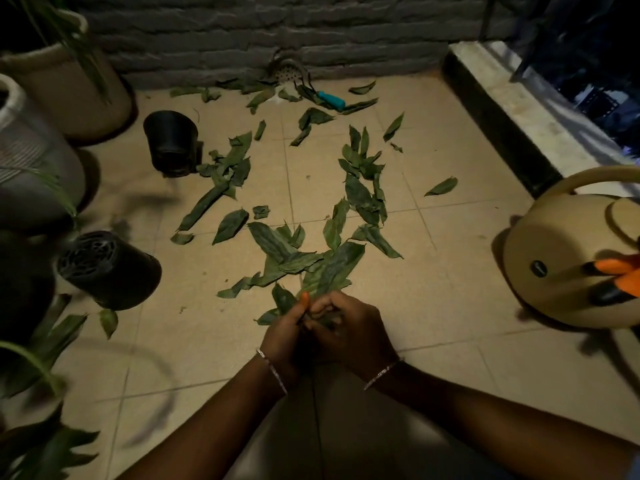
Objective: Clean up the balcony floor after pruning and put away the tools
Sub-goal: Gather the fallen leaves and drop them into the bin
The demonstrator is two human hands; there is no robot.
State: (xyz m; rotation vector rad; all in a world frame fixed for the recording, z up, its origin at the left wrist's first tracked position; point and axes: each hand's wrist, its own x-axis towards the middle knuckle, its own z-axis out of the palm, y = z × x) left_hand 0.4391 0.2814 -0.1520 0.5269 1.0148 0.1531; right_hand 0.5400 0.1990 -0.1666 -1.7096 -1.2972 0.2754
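Note:
Several cut green leaves point(360, 188) lie scattered over the beige tiled floor point(450, 306). My left hand point(284, 337) and my right hand point(349, 327) are pressed together low in the middle, both closed around a bunch of leaves point(325, 275) that fans out ahead of my fingers. A hand rake with a teal handle point(330, 99) lies among leaves by the brick wall. Pruning shears with orange and black handles point(613, 275) rest on a beige watering can point(561, 258) at the right.
Two black plastic pots lie tipped over at the left point(173, 140) point(110, 268). Large light planters point(31, 157) point(76, 91) stand along the left edge, with plant foliage point(45, 427) at bottom left. A raised stone ledge point(519, 112) runs along the right.

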